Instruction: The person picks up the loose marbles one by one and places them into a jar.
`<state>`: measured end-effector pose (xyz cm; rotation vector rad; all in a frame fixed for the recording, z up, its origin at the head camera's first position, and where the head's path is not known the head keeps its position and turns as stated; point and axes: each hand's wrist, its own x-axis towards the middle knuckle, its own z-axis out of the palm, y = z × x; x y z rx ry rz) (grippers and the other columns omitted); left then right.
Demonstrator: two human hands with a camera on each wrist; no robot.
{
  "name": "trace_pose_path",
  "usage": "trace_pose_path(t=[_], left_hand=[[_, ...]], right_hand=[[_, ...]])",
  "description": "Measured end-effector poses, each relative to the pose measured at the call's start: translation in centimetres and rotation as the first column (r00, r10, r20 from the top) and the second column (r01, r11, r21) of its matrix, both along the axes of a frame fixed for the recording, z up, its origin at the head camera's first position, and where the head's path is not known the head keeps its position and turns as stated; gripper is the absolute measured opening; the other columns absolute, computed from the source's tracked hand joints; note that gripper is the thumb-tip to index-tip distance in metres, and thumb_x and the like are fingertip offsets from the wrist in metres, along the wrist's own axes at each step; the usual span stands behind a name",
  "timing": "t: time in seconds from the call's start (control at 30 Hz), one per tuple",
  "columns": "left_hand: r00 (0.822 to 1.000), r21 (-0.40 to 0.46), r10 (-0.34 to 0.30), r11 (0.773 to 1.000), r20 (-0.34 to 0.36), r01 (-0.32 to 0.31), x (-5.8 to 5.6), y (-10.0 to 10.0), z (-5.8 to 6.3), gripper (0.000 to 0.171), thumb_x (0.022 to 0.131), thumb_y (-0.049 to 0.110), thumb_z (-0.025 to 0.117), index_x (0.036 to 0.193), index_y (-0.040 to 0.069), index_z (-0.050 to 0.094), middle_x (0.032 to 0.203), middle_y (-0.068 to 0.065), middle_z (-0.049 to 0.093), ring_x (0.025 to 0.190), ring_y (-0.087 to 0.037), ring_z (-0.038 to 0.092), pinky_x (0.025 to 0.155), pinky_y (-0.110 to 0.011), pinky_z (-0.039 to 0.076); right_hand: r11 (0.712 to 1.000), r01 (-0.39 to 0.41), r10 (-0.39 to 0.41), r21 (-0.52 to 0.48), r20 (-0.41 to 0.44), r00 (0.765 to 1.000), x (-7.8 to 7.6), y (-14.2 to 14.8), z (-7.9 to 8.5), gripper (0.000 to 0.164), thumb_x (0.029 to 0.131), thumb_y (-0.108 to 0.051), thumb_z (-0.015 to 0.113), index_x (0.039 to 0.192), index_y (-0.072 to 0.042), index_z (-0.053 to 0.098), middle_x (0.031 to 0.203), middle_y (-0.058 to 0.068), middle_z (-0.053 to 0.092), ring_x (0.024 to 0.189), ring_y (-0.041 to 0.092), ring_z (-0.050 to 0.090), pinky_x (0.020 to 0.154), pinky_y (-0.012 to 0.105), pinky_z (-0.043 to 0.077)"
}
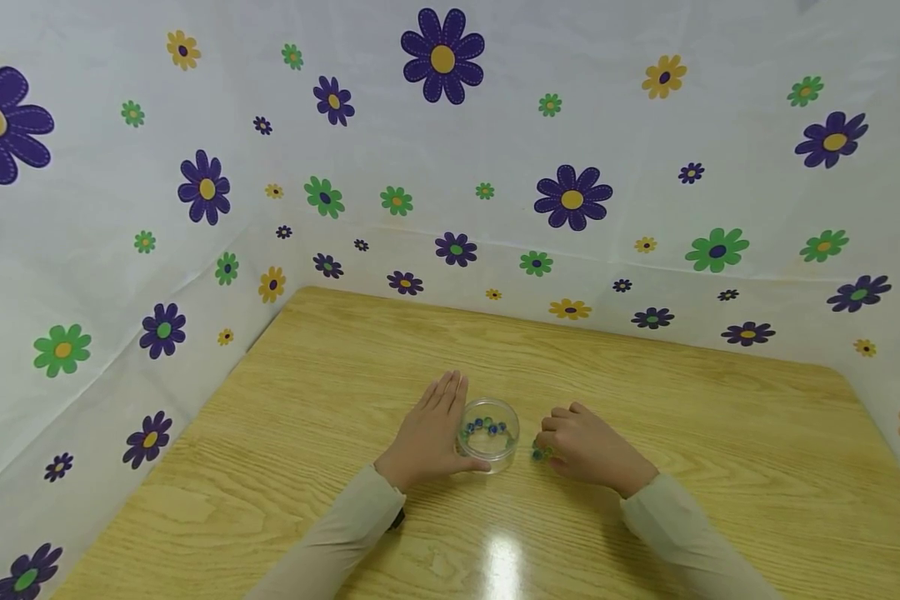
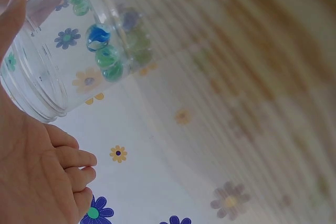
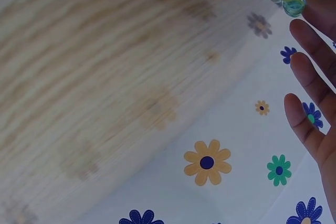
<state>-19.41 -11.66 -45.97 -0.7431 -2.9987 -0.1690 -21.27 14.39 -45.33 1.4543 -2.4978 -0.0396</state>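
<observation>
A clear round jar (image 1: 499, 460) stands upright on the table with several blue and green glass marbles (image 1: 487, 426) at its bottom. My left hand (image 1: 431, 437) rests against the jar's left side, fingers straight and thumb along the near side. The left wrist view shows the jar's wall (image 2: 39, 17) beside the palm, with marbles (image 2: 98, 38) inside. To the right of the jar, my right hand (image 1: 588, 446) is low over a small group of loose marbles (image 1: 537, 454). In the right wrist view a fingertip touches these marbles (image 3: 293, 3); the other fingers are apart and loosely bent.
The wood-grain table (image 1: 330, 358) extends around both hands. White cloth (image 1: 495, 150) printed with flowers hangs behind the table and along its left side. A small black object (image 1: 397, 520) shows beneath the left sleeve.
</observation>
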Motion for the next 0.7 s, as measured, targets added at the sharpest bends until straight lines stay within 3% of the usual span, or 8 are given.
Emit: trace_pose_path(t=[0.4, 0.7], left_hand=[[1.0, 0.004, -0.006, 1.0, -0.015, 0.006, 0.1, 0.1, 0.0, 0.12, 0.07, 0.074, 0.06, 0.148, -0.006, 0.016, 0.155, -0.021, 0.019, 0.146, -0.031, 0.016, 0.119, -0.042, 0.018], [1.0, -0.007, -0.01, 1.0, -0.022, 0.01, 0.1, 0.0, -0.1, 0.119, 0.071, 0.074, 0.059, 0.148, -0.006, 0.016, 0.155, -0.022, 0.019, 0.146, -0.031, 0.016, 0.119, -0.041, 0.018]], right_hand=[[1.0, 0.018, -0.018, 0.022, 0.021, 1.0, 0.0, 0.3, -0.3, 0.012, 0.072, -0.011, 0.076, 0.074, -0.019, 0.067, 0.069, -0.008, 0.057, 0.066, 0.01, 0.047, 0.059, 0.022, 0.029], [0.998, 0.046, -0.048, 0.03, 0.052, 0.997, 0.0, 1.0, -0.6, 0.012, 0.072, -0.015, 0.078, 0.08, -0.017, 0.07, 0.076, -0.006, 0.064, 0.072, 0.012, 0.054, 0.062, 0.026, 0.04]])
